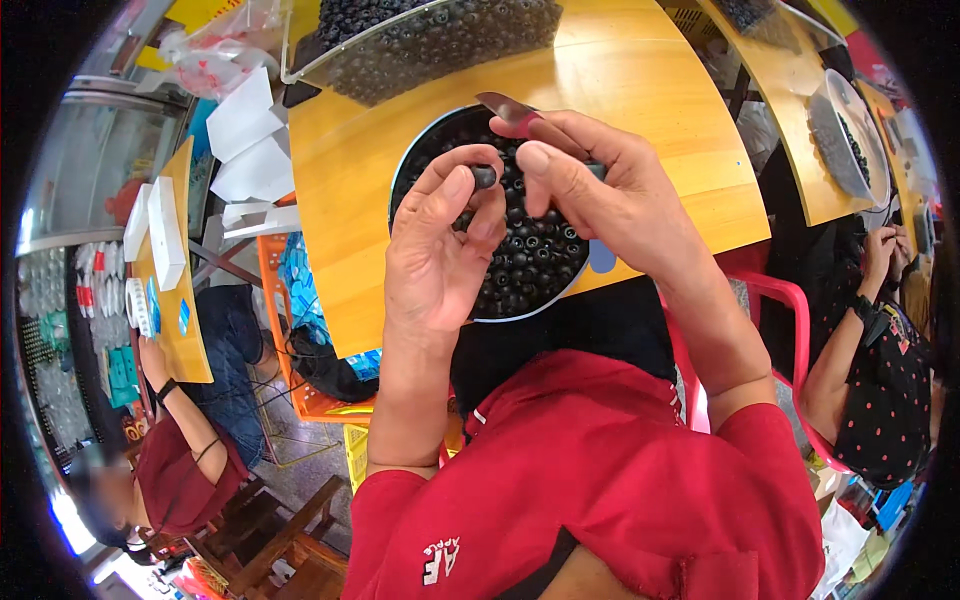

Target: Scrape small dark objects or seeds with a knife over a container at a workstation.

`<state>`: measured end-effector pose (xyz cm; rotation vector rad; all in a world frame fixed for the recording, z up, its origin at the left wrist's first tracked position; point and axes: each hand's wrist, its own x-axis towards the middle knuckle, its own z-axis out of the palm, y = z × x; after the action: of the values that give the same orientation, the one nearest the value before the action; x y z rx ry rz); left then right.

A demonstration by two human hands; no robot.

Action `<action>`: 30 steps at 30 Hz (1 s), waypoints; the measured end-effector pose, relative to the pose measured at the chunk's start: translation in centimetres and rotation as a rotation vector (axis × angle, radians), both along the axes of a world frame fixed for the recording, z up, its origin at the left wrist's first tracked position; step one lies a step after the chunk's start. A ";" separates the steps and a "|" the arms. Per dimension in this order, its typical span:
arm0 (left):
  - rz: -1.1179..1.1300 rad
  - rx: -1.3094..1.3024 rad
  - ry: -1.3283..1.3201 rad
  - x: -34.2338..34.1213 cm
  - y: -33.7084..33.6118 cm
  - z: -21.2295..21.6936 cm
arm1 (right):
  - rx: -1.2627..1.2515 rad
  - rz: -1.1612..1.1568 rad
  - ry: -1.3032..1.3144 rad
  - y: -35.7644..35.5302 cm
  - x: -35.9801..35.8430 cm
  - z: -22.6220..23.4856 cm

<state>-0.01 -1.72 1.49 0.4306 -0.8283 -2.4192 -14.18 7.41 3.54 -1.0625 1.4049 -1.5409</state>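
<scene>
Between the thumb and forefinger of my left hand [432, 250] is a small black round part [483, 177]. My right hand [610, 180] is closed round a small knife [505, 106], its blade pointing up and to the left past the fingers; most of the handle is hidden. The two hands are close together but apart, above a round basin [397, 170] with a pale rim. It is full of loose black round parts [530, 250], many with a hole in the middle. The basin sits at the table's near edge, in front of my body.
A clear bin [440, 45] of similar black parts stands at the table's far side. The wooden table [680, 110] has an orange crate [275, 290] at its left. A person [190, 460] sits at the left; another [880, 390] sits at the right by a red chair [780, 290].
</scene>
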 end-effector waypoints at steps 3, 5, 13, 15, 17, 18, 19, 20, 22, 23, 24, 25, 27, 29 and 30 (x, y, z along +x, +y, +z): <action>0.023 -0.002 -0.036 0.0 0.3 0.4 | -0.055 -0.020 -0.153 -0.1 0.6 -0.2; -0.008 -0.048 -0.023 0.0 0.2 0.3 | -0.116 -0.067 -0.032 -0.1 0.8 -0.4; 0.065 -0.141 -0.064 -0.3 0.9 -0.2 | -0.064 -0.040 -0.085 -0.3 0.6 -0.2; 0.058 -0.149 -0.039 -0.2 0.8 -0.2 | -0.080 -0.047 -0.097 -0.3 0.6 -0.3; 0.035 -0.130 0.040 0.0 0.6 -0.1 | 0.005 0.017 -0.226 -0.3 0.6 -0.3; 0.035 -0.131 0.041 0.0 0.5 -0.2 | 0.005 0.017 -0.226 -0.2 0.6 0.0; 0.035 -0.172 0.057 0.0 0.4 -0.4 | 0.051 0.023 -0.261 -0.1 0.8 0.5; 0.036 -0.213 0.073 0.0 0.4 -0.5 | 0.097 0.030 -0.296 -0.1 0.9 0.7; 0.075 -0.221 0.017 -0.3 0.6 0.2 | 0.037 0.023 -0.237 -0.4 1.1 0.0; 0.115 -0.230 -0.039 -0.5 0.7 0.4 | -0.024 0.017 -0.178 -0.5 1.1 -0.2; 0.114 -0.230 -0.039 -0.3 0.6 0.1 | -0.024 0.017 -0.178 -0.5 1.2 -0.2; 0.127 -0.183 -0.022 0.0 0.4 -0.3 | -0.011 0.006 -0.186 -0.4 1.2 -0.1; 0.143 -0.138 -0.006 0.3 0.2 -0.6 | 0.002 -0.002 -0.195 -0.3 1.2 0.3; 0.121 -0.085 0.021 0.2 0.0 -0.8 | 0.063 -0.010 -0.232 -0.1 1.0 0.8; 0.123 -0.086 0.021 0.3 0.0 -0.8 | 0.063 -0.007 -0.233 -0.2 1.0 0.8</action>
<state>0.25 -1.75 0.65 0.4106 -0.8669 -2.2624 -13.16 7.23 4.35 -0.8127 1.2886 -1.5604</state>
